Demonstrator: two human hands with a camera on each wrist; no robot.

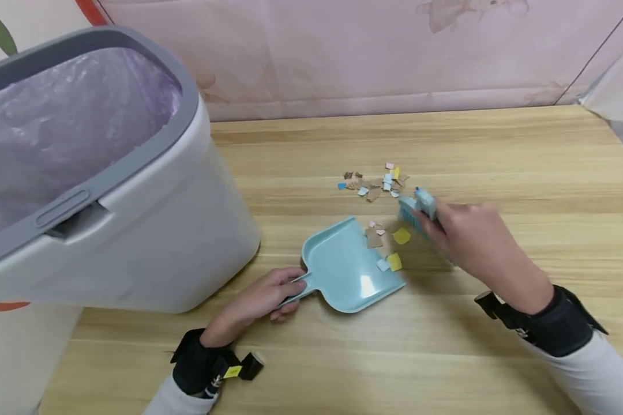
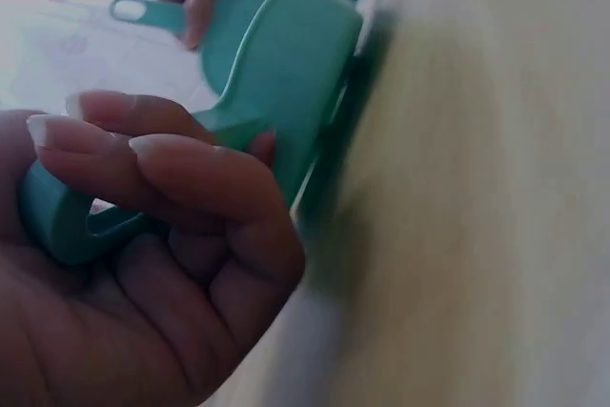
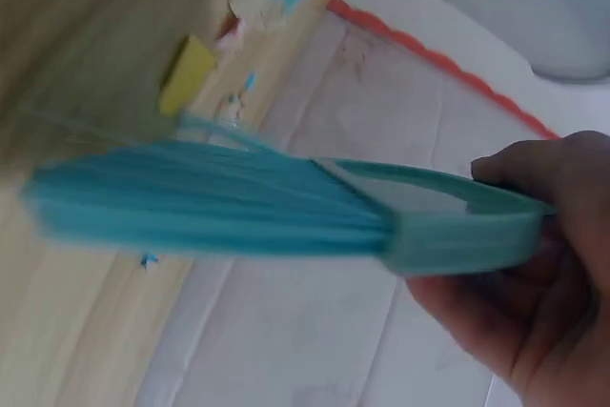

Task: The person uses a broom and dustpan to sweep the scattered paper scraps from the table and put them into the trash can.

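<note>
Sweeping is the step in hand, we judge: nearest to us, our left hand [image 1: 270, 300] curls its grip closed around the handle of the dustpan [image 1: 350, 268], which lies flat on the bench [image 1: 498, 150] with some scraps at its lip. Further out, our right hand [image 1: 472, 236] clasps the brush [image 1: 417, 210] firmly, bristles down beside the pan's mouth. Beyond it the paper scraps [image 1: 376, 184] lie scattered, so the next stroke must reach behind them and pull toward the pan.

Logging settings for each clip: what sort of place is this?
Probably a home room or staged indoor tabletop: a wooden table against a pink patterned wall, a lined waste bin beside a small dustpan and scattered paper scraps.
</note>
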